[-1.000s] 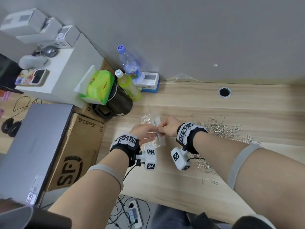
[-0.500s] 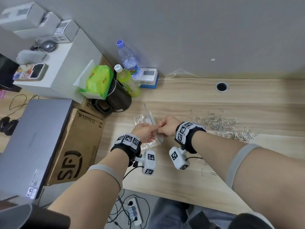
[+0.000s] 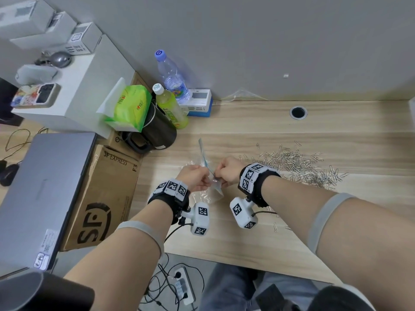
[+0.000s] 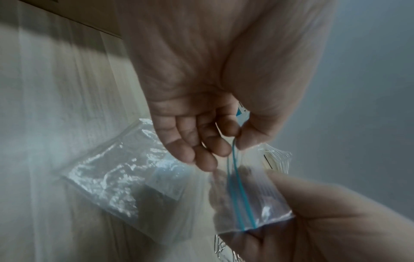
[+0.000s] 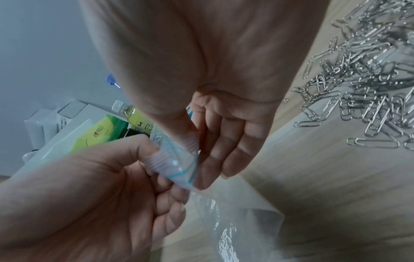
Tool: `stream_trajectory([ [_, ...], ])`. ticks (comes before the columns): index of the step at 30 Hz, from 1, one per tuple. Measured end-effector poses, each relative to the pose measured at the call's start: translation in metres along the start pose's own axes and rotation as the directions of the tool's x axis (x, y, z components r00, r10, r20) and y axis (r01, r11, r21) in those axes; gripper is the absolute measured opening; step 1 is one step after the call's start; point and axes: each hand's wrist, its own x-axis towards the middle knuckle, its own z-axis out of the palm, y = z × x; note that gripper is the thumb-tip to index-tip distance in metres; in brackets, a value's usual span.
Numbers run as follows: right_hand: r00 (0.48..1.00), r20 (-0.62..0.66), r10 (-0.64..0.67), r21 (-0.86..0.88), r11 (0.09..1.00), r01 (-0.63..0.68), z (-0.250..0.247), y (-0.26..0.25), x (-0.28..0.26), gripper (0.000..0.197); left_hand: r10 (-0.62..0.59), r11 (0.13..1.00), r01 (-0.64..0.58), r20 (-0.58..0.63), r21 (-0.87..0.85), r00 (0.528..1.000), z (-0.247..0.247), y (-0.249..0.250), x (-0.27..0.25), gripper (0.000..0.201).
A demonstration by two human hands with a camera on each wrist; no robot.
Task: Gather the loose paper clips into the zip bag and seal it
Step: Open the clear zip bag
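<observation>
A small clear zip bag (image 3: 207, 167) with a blue zip strip stands on edge between my two hands, just above the wooden desk (image 3: 258, 239). My left hand (image 3: 203, 179) pinches one lip of its mouth between thumb and forefinger (image 4: 233, 143). My right hand (image 3: 219, 176) pinches the other lip (image 5: 197, 159). The bag (image 5: 174, 166) hangs crumpled below the fingers, and the two blue lines (image 4: 237, 191) lie slightly apart. A heap of silver paper clips (image 3: 298, 167) lies loose on the desk right of my right wrist (image 5: 369, 88).
Crinkled clear plastic (image 4: 116, 173) lies on the desk under my hands. A black mug (image 3: 157, 131), tissue pack (image 3: 132, 106), two bottles (image 3: 171, 108) and a cardboard box (image 3: 103, 198) crowd the left. A cable hole (image 3: 298, 112) sits at the back. Stray clips (image 3: 275, 226) lie near the front edge.
Both hands have stayed together on the bag's mouth, shifting only slightly. The bag's top has turned more upright between them.
</observation>
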Motion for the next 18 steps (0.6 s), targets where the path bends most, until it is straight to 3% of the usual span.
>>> stream_trajectory([
  [3, 0.999, -0.051, -0.007, -0.012, 1.0, 0.006, -0.002, 0.004, -0.003, 0.021, -0.012, 1.0, 0.013, -0.078, 0.015, 0.997, -0.002, 0.0, 0.001, 0.01],
  [6, 0.998, -0.052, 0.028, -0.063, 0.998, -0.031, -0.008, 0.007, -0.004, 0.015, 0.008, 0.999, -0.002, -0.166, 0.036, 0.986, -0.007, -0.003, 0.004, 0.015],
  [9, 0.996, -0.086, 0.034, -0.196, 0.979, -0.05, -0.014, 0.004, -0.01, 0.005, 0.125, 0.984, -0.088, -0.255, 0.152, 0.959, -0.01, -0.006, 0.005, 0.006],
  [10, 0.994, -0.107, 0.014, -0.258, 0.965, -0.042, -0.015, 0.003, -0.011, 0.01, 0.166, 0.975, -0.117, -0.266, 0.19, 0.95, -0.01, -0.007, 0.005, 0.005],
  [12, 0.993, -0.112, -0.031, -0.327, 0.945, -0.008, -0.012, 0.0, -0.01, 0.021, 0.209, 0.963, -0.161, -0.225, 0.215, 0.952, -0.008, -0.007, 0.005, 0.009],
  [18, 0.996, -0.016, -0.086, -0.301, 0.951, 0.077, -0.001, -0.008, -0.01, 0.045, 0.2, 0.966, -0.195, -0.014, 0.17, 0.98, 0.004, -0.001, -0.011, 0.026],
])
